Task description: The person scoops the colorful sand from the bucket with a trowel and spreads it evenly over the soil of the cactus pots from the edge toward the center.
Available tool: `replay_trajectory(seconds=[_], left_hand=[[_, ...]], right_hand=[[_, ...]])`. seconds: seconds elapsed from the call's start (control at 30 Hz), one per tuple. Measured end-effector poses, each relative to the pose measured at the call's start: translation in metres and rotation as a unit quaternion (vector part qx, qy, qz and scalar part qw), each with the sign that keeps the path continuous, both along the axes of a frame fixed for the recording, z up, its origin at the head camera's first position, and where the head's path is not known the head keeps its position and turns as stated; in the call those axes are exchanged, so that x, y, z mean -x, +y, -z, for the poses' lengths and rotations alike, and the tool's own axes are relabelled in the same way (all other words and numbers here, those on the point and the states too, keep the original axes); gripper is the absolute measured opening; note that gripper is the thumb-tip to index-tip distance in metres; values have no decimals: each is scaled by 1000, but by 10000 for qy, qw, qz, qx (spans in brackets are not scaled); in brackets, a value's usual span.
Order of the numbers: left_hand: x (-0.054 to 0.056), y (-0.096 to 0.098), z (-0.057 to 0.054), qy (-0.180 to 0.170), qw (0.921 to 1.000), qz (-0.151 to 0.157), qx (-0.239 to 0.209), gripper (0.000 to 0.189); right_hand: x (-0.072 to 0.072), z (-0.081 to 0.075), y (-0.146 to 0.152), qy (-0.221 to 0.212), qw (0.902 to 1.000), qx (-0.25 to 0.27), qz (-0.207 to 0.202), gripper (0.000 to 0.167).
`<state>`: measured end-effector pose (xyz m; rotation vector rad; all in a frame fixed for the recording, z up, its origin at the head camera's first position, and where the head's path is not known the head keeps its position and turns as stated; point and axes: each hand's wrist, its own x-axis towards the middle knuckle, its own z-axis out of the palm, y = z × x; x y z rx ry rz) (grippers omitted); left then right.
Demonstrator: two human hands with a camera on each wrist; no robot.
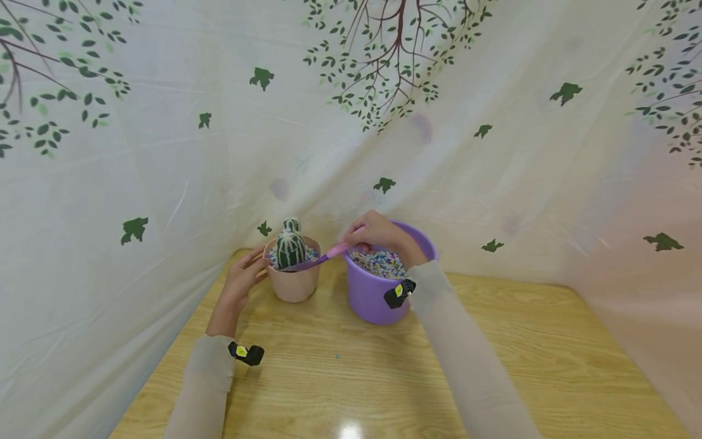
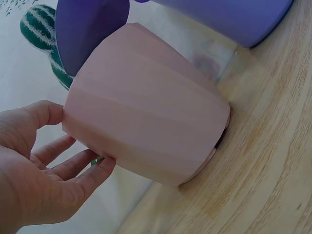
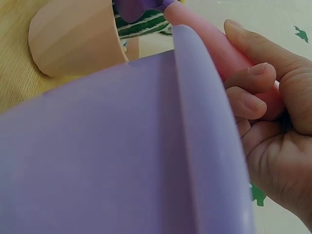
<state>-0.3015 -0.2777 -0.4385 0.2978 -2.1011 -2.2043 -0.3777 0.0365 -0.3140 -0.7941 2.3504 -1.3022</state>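
In the head view a small cactus stands in a light pink pot, with multicoloured granules around its base. My left hand rests its fingertips against the pot's left side and rim, fingers fairly straight. By its pink handle my right hand grips a trowel above the purple bucket's rim. The trowel's purple blade reaches over the pot's near rim beside the cactus. Seen from the left wrist, the blade tilts at the pot's mouth and hides part of the cactus.
Right of the pot stands the purple bucket, holding many multicoloured granules. One tiny blue granule lies on the wooden table. A pale cloth with printed leaves hangs close behind the pot and bucket.
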Motion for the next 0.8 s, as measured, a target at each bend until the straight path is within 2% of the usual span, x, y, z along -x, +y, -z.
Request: replay_trajectory(seconds=[0.8], left_hand=[[-4,2,0,65,10000,-14,0,57]], right_hand=[[-7,-1,3,-170,9995,250,106,22]])
